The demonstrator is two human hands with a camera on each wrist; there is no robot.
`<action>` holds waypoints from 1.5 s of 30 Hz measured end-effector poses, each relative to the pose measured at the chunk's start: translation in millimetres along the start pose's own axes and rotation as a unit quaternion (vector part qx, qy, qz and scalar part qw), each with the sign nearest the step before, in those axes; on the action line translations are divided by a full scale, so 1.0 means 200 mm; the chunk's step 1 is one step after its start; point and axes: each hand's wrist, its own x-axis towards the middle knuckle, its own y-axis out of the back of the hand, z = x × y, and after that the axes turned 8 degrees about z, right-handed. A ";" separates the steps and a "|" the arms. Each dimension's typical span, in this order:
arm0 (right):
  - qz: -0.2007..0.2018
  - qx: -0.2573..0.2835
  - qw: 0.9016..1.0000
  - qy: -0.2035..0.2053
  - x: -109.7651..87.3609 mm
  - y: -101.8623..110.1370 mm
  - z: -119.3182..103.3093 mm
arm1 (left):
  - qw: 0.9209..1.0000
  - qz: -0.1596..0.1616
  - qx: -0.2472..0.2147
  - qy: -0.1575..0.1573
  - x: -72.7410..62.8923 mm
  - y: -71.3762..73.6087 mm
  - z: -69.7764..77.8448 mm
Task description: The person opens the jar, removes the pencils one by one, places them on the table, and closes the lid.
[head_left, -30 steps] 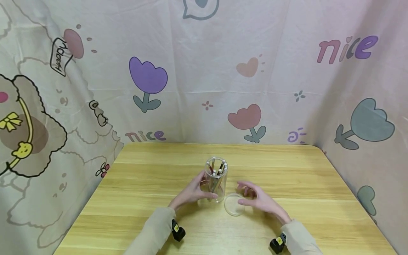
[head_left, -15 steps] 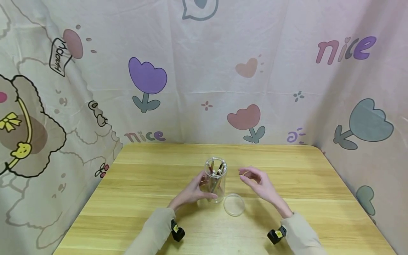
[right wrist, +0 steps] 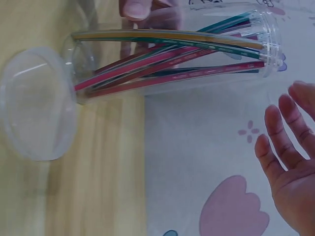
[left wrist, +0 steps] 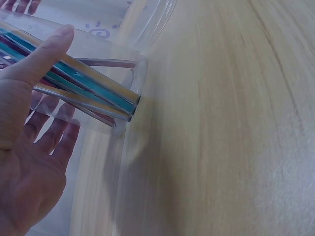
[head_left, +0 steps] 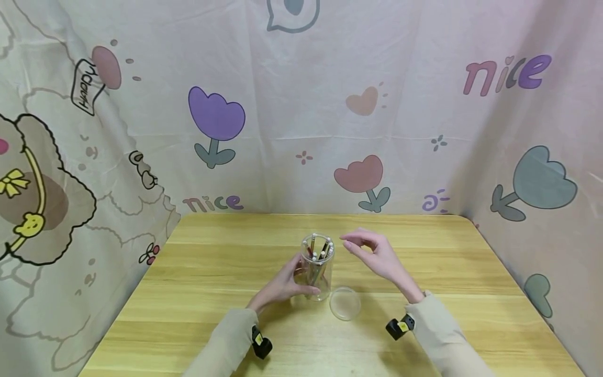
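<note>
A clear cylindrical jar (head_left: 325, 283) stands upright on the wooden table, its mouth uncovered. Inside it several pencils (right wrist: 172, 61), red, green and yellow, lean with their white-tipped ends at the mouth. My left hand (head_left: 283, 285) grips the jar low on its left side, thumb across the front and fingers behind in the left wrist view. A round, clear lid (head_left: 345, 303) lies flat just right of the jar's base. My right hand (head_left: 377, 256) hovers to the right of the jar's mouth, fingers bent loosely and holding nothing; the right wrist view shows them apart from the rim.
The wooden table (head_left: 212, 272) reaches back to a printed cloth (head_left: 292, 104) with tulips and lettering, which also hangs at both sides. A small black camera (head_left: 400, 327) is strapped at each sleeve cuff.
My right hand has risen from over the lid, moving up and away from it to beside the jar's mouth. The left hand keeps its grip, and the lid stays on the table.
</note>
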 end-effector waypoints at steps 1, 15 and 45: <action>-0.010 -0.002 1.000 -0.001 0.01 0.00 -0.01 | 1.000 0.000 -0.001 0.000 0.00 0.00 0.00; -0.116 0.016 0.993 0.010 0.14 -0.02 -0.04 | 1.000 -0.003 -0.010 -0.004 0.00 0.00 -0.01; -0.122 0.016 0.992 0.004 0.16 -0.07 -0.02 | 1.000 -0.003 -0.011 -0.003 0.00 0.00 0.00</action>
